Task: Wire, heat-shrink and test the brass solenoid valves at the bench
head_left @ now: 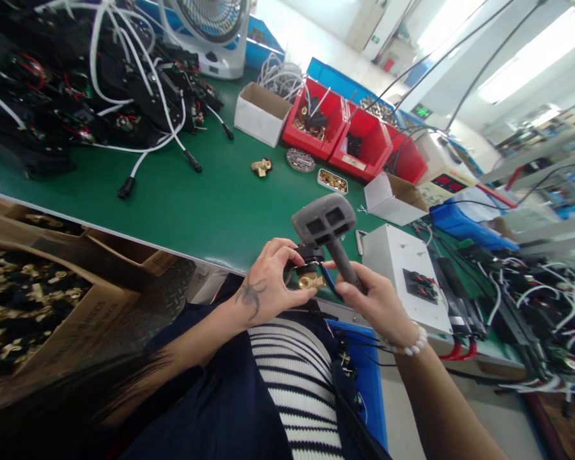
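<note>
Near the table's front edge, my left hand (280,275) is closed around a brass valve (311,280) with a black part (310,252) on its top. My right hand (371,297) is closed around the handle of a grey mallet (323,220). The mallet's head, with two square recesses facing me, is raised above and slightly beyond the valve. My right index finger reaches toward the black part; whether it touches is unclear. A blue strip or wire (331,281) shows between the hands. Another brass fitting (261,167) lies farther back on the green table (196,211).
Red bins (359,144) with parts, a white carton (263,115), a round dish (300,160) and a small tray (333,181) stand at the back. Black assemblies with white cables (124,96) fill the left. A grey box (402,275) stands right. Brass parts fill a cardboard box (96,313).
</note>
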The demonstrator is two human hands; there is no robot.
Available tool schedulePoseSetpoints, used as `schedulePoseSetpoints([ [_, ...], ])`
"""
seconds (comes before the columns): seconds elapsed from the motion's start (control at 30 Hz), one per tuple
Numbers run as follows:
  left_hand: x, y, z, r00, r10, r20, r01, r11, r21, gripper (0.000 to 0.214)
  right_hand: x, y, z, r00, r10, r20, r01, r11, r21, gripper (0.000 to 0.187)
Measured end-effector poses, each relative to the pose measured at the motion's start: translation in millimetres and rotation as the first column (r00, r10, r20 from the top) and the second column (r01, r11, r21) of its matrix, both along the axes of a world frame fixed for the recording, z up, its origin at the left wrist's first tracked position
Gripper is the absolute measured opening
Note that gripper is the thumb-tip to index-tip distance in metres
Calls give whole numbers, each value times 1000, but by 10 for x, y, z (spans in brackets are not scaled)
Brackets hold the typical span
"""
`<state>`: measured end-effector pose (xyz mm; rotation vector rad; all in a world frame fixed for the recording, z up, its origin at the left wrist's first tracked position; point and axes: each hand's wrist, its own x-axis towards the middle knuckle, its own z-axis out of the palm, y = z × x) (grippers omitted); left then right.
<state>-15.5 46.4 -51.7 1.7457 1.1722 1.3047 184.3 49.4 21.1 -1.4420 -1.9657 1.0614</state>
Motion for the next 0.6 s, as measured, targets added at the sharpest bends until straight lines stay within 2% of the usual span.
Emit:
schedulePoseSetpoints([
  [0.13,20,-23,-8,999,39,-17,-38,998,50,37,126,-278,234,970,-206,-127,223,964,142,37],
  [0.2,28,-35,-21,997,68,-27,-66,995,70,44,185,-401,278,962,-259,-89,272,943,193,34],
  [0.3,41,-41,-35,995,78,-62,-74,995,63,63,237,-517,261,957,-236,169,206,963,176,40],
  [0.37,49,-38,-37,992,73,-102,-67,996,65,69,258,-556,260,923,-170,347,128,982,141,46],
  [0.4,53,-37,-36,990,76,-119,-67,995,72,69,268,-570,275,911,-155,381,111,985,135,49],
  [0.47,56,-35,-29,987,81,-142,-71,994,79,68,291,-598,330,923,-220,316,172,970,173,51],
  [0.57,55,-39,-16,984,88,-157,-76,994,78,69,317,-623,390,907,-407,110,370,894,253,52],
  [0.6,55,-41,-12,983,89,-158,-77,994,81,69,319,-620,385,900,-427,90,393,882,262,52],
])
